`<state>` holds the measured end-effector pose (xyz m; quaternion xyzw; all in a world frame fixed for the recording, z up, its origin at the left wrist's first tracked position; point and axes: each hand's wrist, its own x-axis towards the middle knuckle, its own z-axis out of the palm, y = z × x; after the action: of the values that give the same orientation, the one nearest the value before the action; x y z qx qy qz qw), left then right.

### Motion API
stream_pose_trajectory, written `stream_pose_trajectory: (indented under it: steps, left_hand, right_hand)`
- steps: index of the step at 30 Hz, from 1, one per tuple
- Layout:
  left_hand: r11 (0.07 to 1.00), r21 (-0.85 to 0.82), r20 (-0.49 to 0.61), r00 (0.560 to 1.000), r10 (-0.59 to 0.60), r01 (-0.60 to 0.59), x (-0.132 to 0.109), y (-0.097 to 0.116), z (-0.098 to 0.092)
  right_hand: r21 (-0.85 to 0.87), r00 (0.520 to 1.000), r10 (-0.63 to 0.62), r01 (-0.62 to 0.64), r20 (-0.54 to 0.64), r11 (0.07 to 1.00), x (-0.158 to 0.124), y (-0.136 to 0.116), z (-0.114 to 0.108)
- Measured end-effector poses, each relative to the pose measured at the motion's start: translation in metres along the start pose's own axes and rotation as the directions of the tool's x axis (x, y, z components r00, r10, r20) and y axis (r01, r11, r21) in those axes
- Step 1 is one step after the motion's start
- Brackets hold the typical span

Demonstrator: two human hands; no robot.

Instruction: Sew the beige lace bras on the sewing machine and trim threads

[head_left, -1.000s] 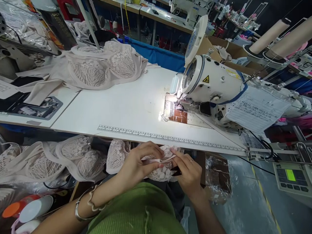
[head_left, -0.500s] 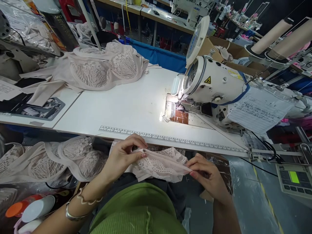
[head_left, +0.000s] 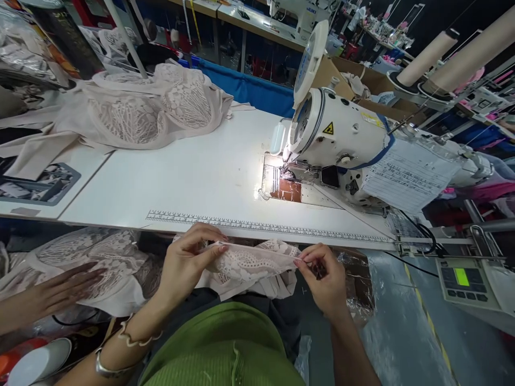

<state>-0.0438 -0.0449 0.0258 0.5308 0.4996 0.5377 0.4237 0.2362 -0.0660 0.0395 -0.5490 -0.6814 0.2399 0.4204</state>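
Observation:
Stretched between my two hands over my lap is a piece of pale pink lace fabric (head_left: pixel 249 265) with a scalloped, dotted pattern. My left hand (head_left: pixel 187 260) pinches its left end between thumb and fingers. At the other end, my right hand (head_left: pixel 325 276) pinches the corner, so the upper edge runs taut and nearly straight. Loose folds of the lace hang below that edge. Both hands are just in front of the table edge, below a printed ruler strip (head_left: pixel 257 227).
A sewing machine (head_left: pixel 341 123) with its lamp lit stands on the white table (head_left: pixel 193 177). Lace bras (head_left: pixel 148 112) are piled at the table's left. Another person's hand (head_left: pixel 64 289) rests on more lace bras (head_left: pixel 120 268) at lower left. A control panel (head_left: pixel 462 279) is at right.
Another person's hand has come in from the left onto the lower bras. My hands keep their hold on the lace, its upper edge now straighter. The view has shifted slightly right.

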Motion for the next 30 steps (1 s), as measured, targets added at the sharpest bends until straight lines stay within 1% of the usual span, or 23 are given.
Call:
stream_pose_trajectory:
  steps: [2, 4, 7, 10, 13, 15, 16, 17, 18, 19, 20, 21, 22, 23, 24, 25, 26, 27, 29, 30]
  left_hand:
    - [0.999, -0.029, 0.0, 0.999, -0.033, 0.033, 0.0, -0.003, 0.0]
    - [0.996, -0.06, 0.0, 0.998, -0.069, 0.069, 0.0, -0.005, 0.0]
    - [0.991, -0.093, -0.007, 0.996, -0.094, 0.093, -0.001, -0.005, 0.001]
    - [0.988, -0.138, -0.011, 0.998, -0.069, 0.067, -0.002, -0.004, 0.004]
    - [0.975, -0.218, 0.011, 0.999, -0.032, 0.034, -0.002, -0.003, 0.004]
    - [0.966, -0.256, 0.054, 0.998, -0.016, 0.03, 0.0, 0.0, -0.001]
    - [0.966, -0.254, 0.108, 0.994, -0.019, 0.047, 0.001, 0.003, -0.005]
    - [0.97, -0.232, 0.194, 0.98, -0.029, 0.075, 0.002, 0.006, -0.009]
    - [0.977, -0.186, 0.303, 0.952, -0.047, 0.107, 0.004, 0.01, -0.012]
    - [0.984, -0.121, 0.419, 0.906, -0.07, 0.131, 0.005, 0.014, -0.013]
    - [0.99, -0.05, 0.525, 0.847, -0.087, 0.133, 0.007, 0.019, -0.013]
    - [0.994, 0.008, 0.609, 0.788, -0.091, 0.109, 0.008, 0.023, -0.01]
    - [0.996, 0.049, 0.67, 0.737, -0.085, 0.07, 0.008, 0.026, -0.005]
    - [0.998, 0.064, 0.704, 0.708, -0.063, 0.025, 0.007, 0.029, 0.002]
    - [0.998, 0.057, 0.716, 0.697, -0.03, -0.016, 0.006, 0.03, 0.01]
    - [0.998, 0.033, 0.713, 0.701, 0.01, -0.048, 0.005, 0.03, 0.019]
    - [0.998, 0.003, 0.699, 0.714, 0.045, -0.066, 0.003, 0.029, 0.026]
    - [0.997, -0.026, 0.672, 0.737, 0.072, -0.074, 0.002, 0.027, 0.032]
    - [0.995, -0.068, 0.622, 0.777, 0.098, -0.071, 0.001, 0.024, 0.039]
    - [0.995, -0.073, 0.61, 0.787, 0.095, -0.064, 0.001, 0.022, 0.04]
  right_hand:
    - [-0.062, 0.999, 0.032, -0.032, 0.003, 0.998, 0.0, 0.0, 0.0]
    - [-0.111, 0.999, 0.033, -0.03, 0.027, 0.993, 0.002, -0.002, 0.0]
    - [-0.106, 0.999, 0.024, -0.02, 0.044, 0.994, 0.007, -0.006, -0.001]
    - [-0.01, 0.995, 0.047, -0.046, 0.091, 0.999, 0.012, -0.007, -0.008]
    - [0.162, 0.977, 0.048, -0.082, 0.205, 0.983, 0.017, -0.003, -0.022]
    - [0.289, 0.961, 0.018, -0.101, 0.275, 0.952, 0.022, -0.001, -0.032]
    - [0.346, 0.952, -0.007, -0.105, 0.306, 0.932, 0.024, -0.002, -0.036]
    - [0.391, 0.94, -0.038, -0.104, 0.338, 0.915, 0.027, -0.004, -0.039]
    - [0.414, 0.926, -0.069, -0.098, 0.371, 0.905, 0.03, -0.009, -0.04]
    - [0.407, 0.908, -0.091, -0.092, 0.408, 0.909, 0.032, -0.015, -0.039]
    - [0.375, 0.892, -0.104, -0.078, 0.44, 0.924, 0.034, -0.022, -0.035]
    - [0.321, 0.876, -0.107, -0.057, 0.47, 0.945, 0.036, -0.03, -0.03]
    - [0.25, 0.863, -0.097, -0.035, 0.496, 0.968, 0.037, -0.037, -0.023]
    - [0.195, 0.853, -0.096, -0.007, 0.512, 0.981, 0.037, -0.043, -0.016]
    - [0.158, 0.844, -0.1, 0.018, 0.527, 0.987, 0.037, -0.048, -0.009]
    - [0.138, 0.839, -0.109, 0.041, 0.533, 0.99, 0.037, -0.05, -0.003]
    - [0.126, 0.836, -0.119, 0.059, 0.536, 0.99, 0.035, -0.051, 0.002]
    - [0.112, 0.836, -0.116, 0.066, 0.536, 0.992, 0.034, -0.049, 0.005]
    - [0.078, 0.852, -0.085, 0.052, 0.517, 0.996, 0.03, -0.042, 0.005]
    - [0.064, 0.864, -0.064, 0.037, 0.5, 0.997, 0.028, -0.037, 0.004]
